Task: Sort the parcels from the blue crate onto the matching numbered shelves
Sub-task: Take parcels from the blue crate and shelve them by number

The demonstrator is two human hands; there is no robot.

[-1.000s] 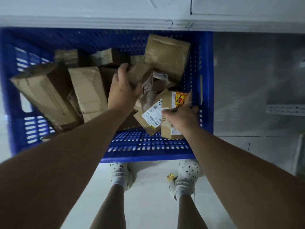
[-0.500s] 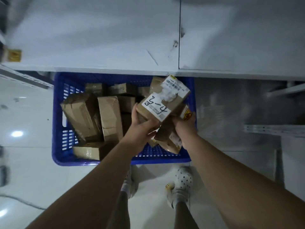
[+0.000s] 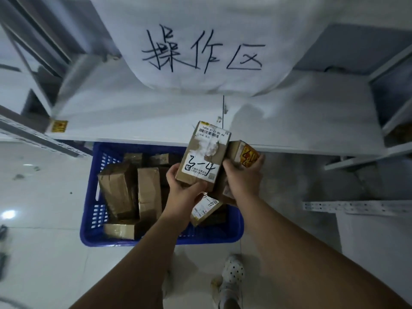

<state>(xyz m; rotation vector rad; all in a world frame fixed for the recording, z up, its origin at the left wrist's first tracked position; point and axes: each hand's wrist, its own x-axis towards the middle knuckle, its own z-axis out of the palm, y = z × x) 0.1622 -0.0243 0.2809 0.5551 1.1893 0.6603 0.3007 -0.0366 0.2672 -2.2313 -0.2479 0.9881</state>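
Shelf (image 3: 133,121) above the blue crate (image 3: 156,238): bare, nothing sorted onto it as far as I see. Crate on the floor under its edge, several parcels inside, so most work remains. Box marked 3-4 (image 3: 204,156) lifted above the crate, my left hand (image 3: 185,192) clamped on its lower end. My right hand (image 3: 244,177) grips a smaller box with a yellow sticker (image 3: 242,152) beside it.
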